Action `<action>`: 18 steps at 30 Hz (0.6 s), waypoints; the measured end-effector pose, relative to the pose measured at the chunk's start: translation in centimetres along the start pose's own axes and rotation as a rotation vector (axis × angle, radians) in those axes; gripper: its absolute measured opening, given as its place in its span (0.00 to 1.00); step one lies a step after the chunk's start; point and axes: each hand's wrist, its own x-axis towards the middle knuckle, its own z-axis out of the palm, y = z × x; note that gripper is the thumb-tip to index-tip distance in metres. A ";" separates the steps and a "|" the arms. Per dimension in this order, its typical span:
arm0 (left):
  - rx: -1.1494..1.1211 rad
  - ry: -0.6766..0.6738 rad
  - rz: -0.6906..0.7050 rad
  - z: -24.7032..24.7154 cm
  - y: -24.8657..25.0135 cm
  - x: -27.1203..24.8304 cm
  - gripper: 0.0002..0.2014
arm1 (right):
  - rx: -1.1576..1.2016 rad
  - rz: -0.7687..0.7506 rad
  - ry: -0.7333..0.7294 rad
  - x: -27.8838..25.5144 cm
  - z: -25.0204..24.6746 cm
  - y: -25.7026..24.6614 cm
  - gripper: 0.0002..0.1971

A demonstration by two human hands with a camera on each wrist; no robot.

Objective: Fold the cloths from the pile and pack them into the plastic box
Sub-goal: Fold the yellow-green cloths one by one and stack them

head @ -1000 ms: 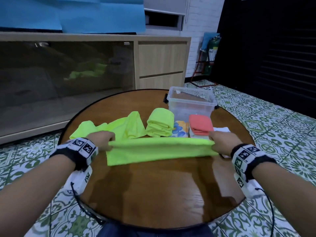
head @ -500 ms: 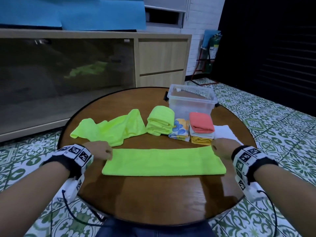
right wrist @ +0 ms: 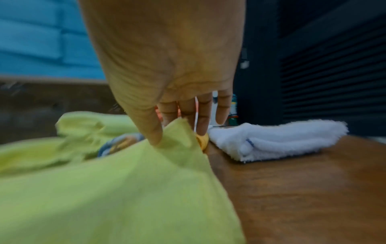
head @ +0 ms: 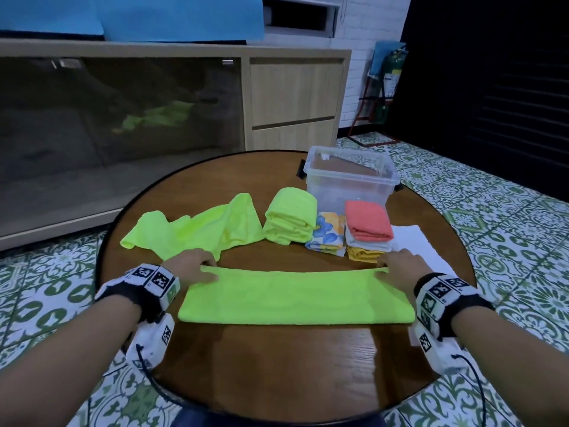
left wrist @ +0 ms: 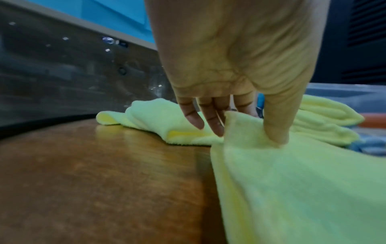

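A neon-green cloth (head: 295, 295), folded into a long strip, lies across the round wooden table (head: 277, 365). My left hand (head: 197, 268) pinches its far left corner (left wrist: 236, 125) between thumb and fingers. My right hand (head: 397, 266) pinches the far right corner (right wrist: 179, 130) the same way. Both corners are lifted slightly off the table. Behind the strip lie a loose green cloth (head: 203, 232), a folded green cloth (head: 291, 218), a flowered cloth (head: 328, 234) and a stack topped by a coral cloth (head: 368, 221). The clear plastic box (head: 351, 175) stands at the back, its inside looking empty.
A folded white cloth (head: 415, 245) (right wrist: 275, 140) lies at the right of the table, close to my right hand. A wooden cabinet (head: 295, 97) with a dark glass front stands beyond the table. Patterned floor tiles surround it.
The green strip was held stretched in the air, then came down flat onto the table. Both hands now pinch its far corners and lift them a little.
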 end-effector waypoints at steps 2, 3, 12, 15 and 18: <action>-0.141 0.052 -0.025 -0.2 -0.4 -0.2 0.17 | 0.258 0.051 0.033 0.2 -0.2 1.0 0.14; -0.193 0.059 -0.041 -0.2 -0.6 -0.4 0.17 | 0.394 0.069 0.039 0.3 -0.3 1.4 0.13; -0.254 -0.052 -0.259 1.1 0.2 -1.4 0.22 | 0.863 0.231 -0.100 -0.2 0.8 1.5 0.13; -0.266 0.034 -0.344 2.3 0.8 -1.1 0.23 | 0.673 0.252 -0.100 -0.4 1.8 0.9 0.15; -0.275 0.095 -0.408 3.0 1.9 -0.9 0.22 | 0.640 0.302 -0.041 -0.5 2.4 0.4 0.17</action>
